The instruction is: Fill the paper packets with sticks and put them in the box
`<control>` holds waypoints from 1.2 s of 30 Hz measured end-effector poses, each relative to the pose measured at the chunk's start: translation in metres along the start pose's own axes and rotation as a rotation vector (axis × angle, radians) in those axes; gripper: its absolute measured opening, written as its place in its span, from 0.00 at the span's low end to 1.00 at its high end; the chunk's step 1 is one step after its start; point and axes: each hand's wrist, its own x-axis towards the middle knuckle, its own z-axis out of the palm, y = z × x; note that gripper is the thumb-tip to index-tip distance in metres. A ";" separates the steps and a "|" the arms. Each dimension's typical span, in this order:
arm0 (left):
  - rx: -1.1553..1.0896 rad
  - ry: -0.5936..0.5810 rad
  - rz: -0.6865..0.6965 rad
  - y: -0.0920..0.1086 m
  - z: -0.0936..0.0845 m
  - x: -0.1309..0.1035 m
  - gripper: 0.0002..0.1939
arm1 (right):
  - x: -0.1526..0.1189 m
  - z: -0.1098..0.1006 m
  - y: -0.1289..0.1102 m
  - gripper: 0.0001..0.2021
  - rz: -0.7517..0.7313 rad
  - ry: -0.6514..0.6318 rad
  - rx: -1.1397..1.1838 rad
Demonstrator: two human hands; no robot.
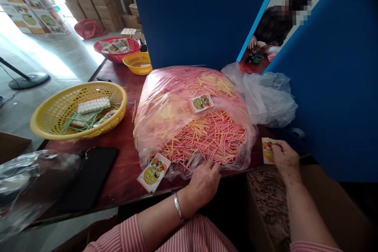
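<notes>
A big clear plastic bag (165,110) full of thin pink and yellow sticks (212,138) lies torn open on the table. My left hand (203,181) rests at its front edge, fingers curled together against the sticks; what they hold, if anything, is hidden. Over the table's right front edge, my right hand (286,161) pinches a small printed packet (268,151) with fruit pictures. Two similar items are nearby: one packet (201,103) on top of the bag, another packet (154,172) at the bag's front left corner.
A yellow basket (37,124) with green sticks and packs stands left, near a black pouch (94,173). Behind are a red basket (99,49) and smaller yellow basket (137,65). An open carton (313,201) sits below right. Blue partitions (203,15) rise behind; a person (268,23) sits beyond.
</notes>
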 end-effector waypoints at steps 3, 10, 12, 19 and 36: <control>0.210 -0.076 -0.005 0.006 0.012 0.004 0.10 | 0.001 0.009 -0.012 0.14 -0.288 0.045 -0.235; 0.414 -0.145 0.057 0.010 0.017 0.014 0.09 | 0.002 0.042 -0.083 0.16 -0.836 -0.234 -0.045; 0.442 -0.130 0.087 0.010 0.017 0.016 0.08 | 0.014 0.053 -0.085 0.18 -0.942 -0.289 -0.167; 0.477 -0.159 0.173 0.008 0.014 0.021 0.07 | 0.044 0.067 -0.093 0.14 -1.118 -0.445 -0.506; 0.348 0.342 -0.173 -0.027 -0.071 0.033 0.08 | 0.024 0.072 -0.102 0.09 -1.093 -0.308 -0.651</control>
